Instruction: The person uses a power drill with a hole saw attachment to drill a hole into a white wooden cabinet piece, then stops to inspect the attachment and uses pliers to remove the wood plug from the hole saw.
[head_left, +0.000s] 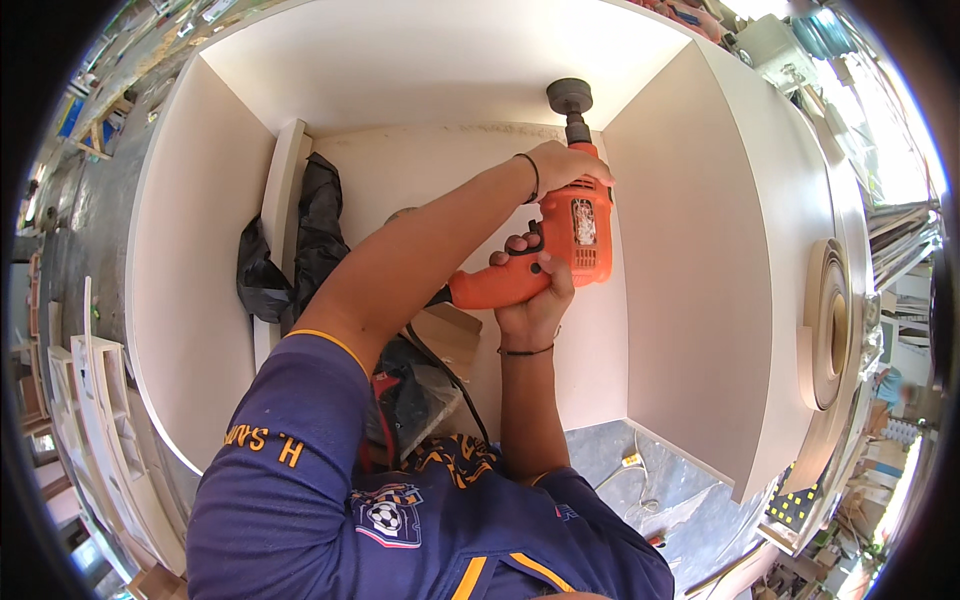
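Note:
An orange corded drill [575, 235] is held up inside a white cabinet box, pointing at its far panel [400, 60]. A dark hole saw [570, 95] sits on its tip, at or very near that panel; exact contact cannot be told. My left hand [568, 165] is closed over the front of the drill body, behind the chuck. My right hand [540, 295] grips the handle, its fingers curled around by the trigger. From the handle's end a black cord [445, 370] runs down toward me.
White side panels [690, 250] enclose the work. Black plastic wrapping [320, 215] hangs over a white board at the left. A coil of edge banding [828, 325] rests outside on the right. A cable with a yellow plug [632, 462] lies on the grey floor.

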